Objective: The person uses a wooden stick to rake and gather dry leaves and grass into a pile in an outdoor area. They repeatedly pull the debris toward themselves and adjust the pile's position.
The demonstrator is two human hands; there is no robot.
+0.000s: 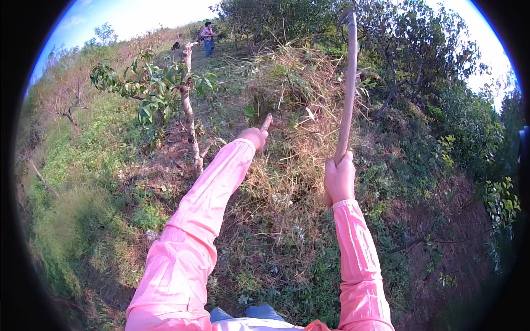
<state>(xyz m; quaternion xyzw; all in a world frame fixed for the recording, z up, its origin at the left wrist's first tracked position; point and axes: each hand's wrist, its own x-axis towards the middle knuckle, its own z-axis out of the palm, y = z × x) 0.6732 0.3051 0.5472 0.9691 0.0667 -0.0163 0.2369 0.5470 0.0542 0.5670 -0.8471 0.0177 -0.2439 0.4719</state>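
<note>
My right hand is closed around the lower end of a long wooden handle, which rises nearly upright and ends at the top in a dark curved blade, like a sickle or billhook. My left hand reaches forward and grips a wooden stick; only its short upper end shows, and the rest is hidden. A heap of dry cut grass and stalks lies just beyond and between my hands. Both arms are in pink sleeves.
Left of my left arm stands a slim tree trunk with leafy side branches. A person stands upslope in the distance. Leafy trees grow at the right. Weeds and dry grass cover the slope, and a fallen branch lies far left.
</note>
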